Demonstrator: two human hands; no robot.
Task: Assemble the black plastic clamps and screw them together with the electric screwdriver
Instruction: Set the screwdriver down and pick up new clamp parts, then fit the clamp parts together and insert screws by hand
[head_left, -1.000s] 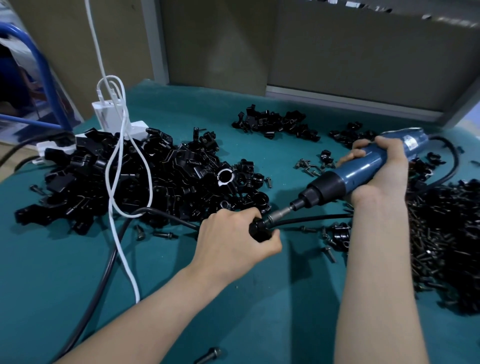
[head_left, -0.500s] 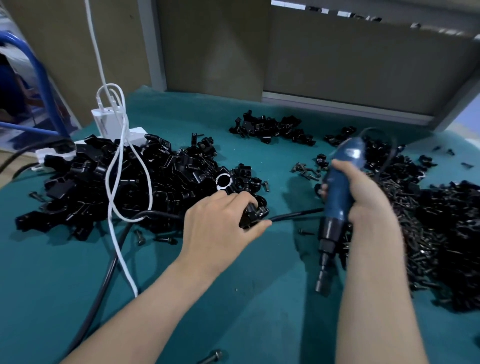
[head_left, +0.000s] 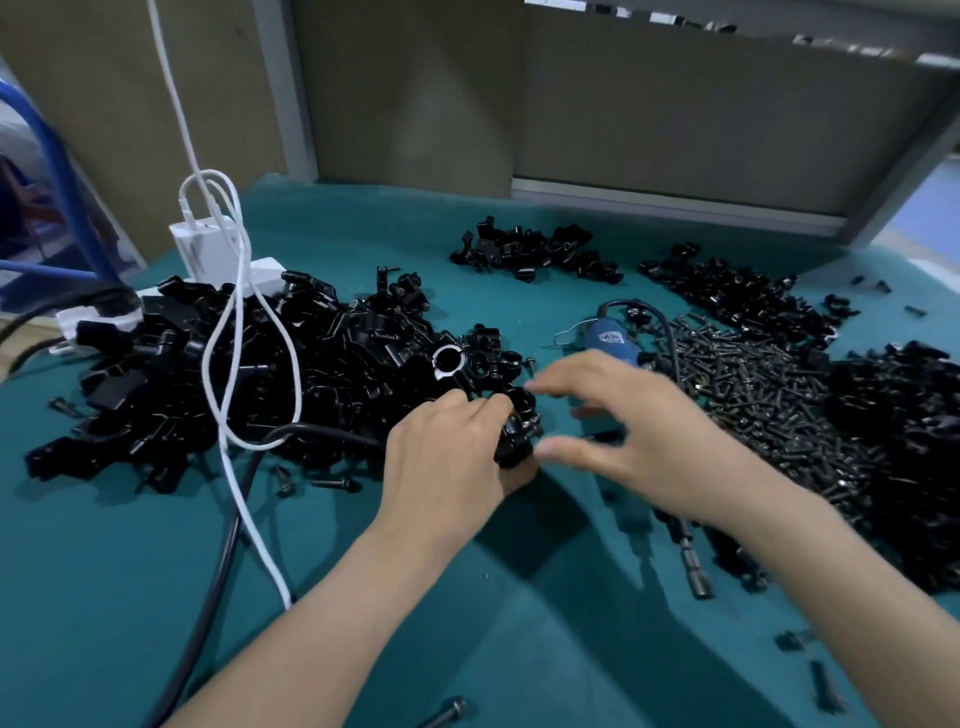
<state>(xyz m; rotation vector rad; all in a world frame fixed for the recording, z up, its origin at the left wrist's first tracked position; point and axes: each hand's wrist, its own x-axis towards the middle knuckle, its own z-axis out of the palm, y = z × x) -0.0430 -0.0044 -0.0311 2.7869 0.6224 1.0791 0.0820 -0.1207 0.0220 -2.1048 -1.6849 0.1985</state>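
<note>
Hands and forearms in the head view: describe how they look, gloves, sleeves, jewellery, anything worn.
The left hand and the right hand wear no gloves, and no ring shows. The left forearm and the right forearm are bare to the frame's edge: no sleeve, watch or wristband. The right hand is motion-blurred, so small details there could be missed.

I can read no text; the small label (head_left: 612, 338) on the blue electric screwdriver (head_left: 628, 354) is too blurred.
</note>
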